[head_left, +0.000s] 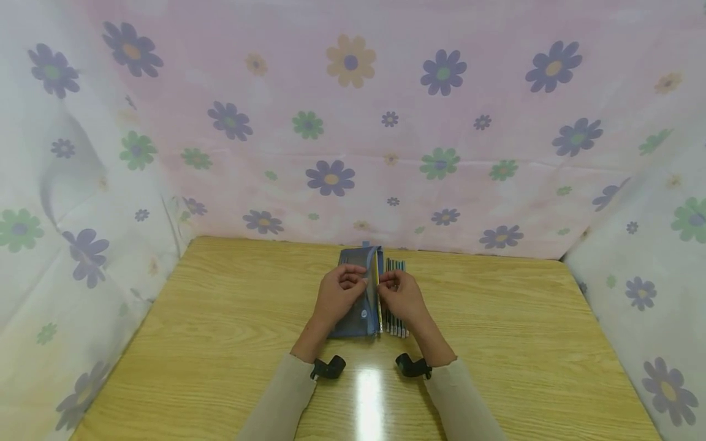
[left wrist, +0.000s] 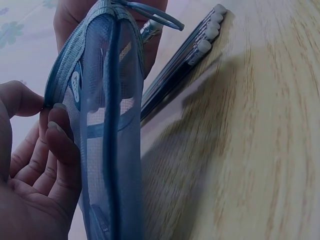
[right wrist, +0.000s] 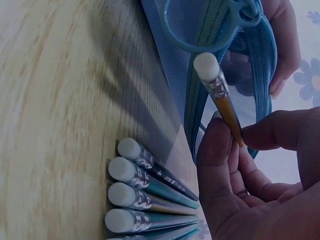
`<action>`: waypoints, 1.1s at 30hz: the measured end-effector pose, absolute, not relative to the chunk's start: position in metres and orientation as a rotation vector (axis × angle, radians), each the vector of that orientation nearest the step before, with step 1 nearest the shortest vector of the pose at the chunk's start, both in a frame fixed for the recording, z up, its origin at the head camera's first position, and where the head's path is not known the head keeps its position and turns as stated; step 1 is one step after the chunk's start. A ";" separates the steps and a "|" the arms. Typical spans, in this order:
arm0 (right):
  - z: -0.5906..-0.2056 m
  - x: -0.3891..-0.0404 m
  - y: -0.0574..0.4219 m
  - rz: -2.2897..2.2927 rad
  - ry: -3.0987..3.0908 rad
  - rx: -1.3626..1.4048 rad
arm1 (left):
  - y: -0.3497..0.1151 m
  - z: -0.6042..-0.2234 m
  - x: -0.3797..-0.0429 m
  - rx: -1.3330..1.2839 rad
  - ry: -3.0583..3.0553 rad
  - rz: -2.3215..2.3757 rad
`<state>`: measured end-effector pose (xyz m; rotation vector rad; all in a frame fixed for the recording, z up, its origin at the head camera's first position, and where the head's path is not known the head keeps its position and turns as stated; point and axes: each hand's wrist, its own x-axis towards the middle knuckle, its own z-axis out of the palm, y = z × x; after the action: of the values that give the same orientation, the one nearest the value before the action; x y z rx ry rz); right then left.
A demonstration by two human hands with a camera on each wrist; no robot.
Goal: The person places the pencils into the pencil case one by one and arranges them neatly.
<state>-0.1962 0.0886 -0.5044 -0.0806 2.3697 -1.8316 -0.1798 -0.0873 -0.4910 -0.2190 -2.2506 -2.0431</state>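
A blue mesh zip pencil case (head_left: 353,321) lies on the table, its zipped mouth parted along the right side. My left hand (head_left: 337,295) pinches the edge of that mouth between thumb and fingers, as the left wrist view shows. Between the thumb and fingers of my right hand (head_left: 404,297) is a yellow pencil (right wrist: 227,112) with a white eraser, held at the opening. Its far end is hidden by the case and my fingers. Several pencils (right wrist: 150,197) with white erasers lie side by side just right of the case, partly under my right hand.
The wood-grain table (head_left: 231,294) extends to both sides. Flowered cloth (head_left: 353,122) stands behind the table and along its left and right sides. A round blue pull ring (right wrist: 172,30) hangs at the near end of the case.
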 end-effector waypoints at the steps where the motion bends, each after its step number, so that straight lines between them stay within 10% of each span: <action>1: -0.504 -0.196 0.088 -1.828 2.375 -0.077 | -0.087 -0.491 -0.180 -0.219 -2.251 -2.043; 33: -0.504 -0.194 0.077 -1.957 2.298 0.063 | -0.088 -0.513 -0.189 -0.267 -2.269 -2.010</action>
<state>-0.1936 0.0772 -0.5036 0.0633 2.2978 -1.9572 -0.1890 -0.0882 -0.5126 -0.2667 -2.2691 -2.0096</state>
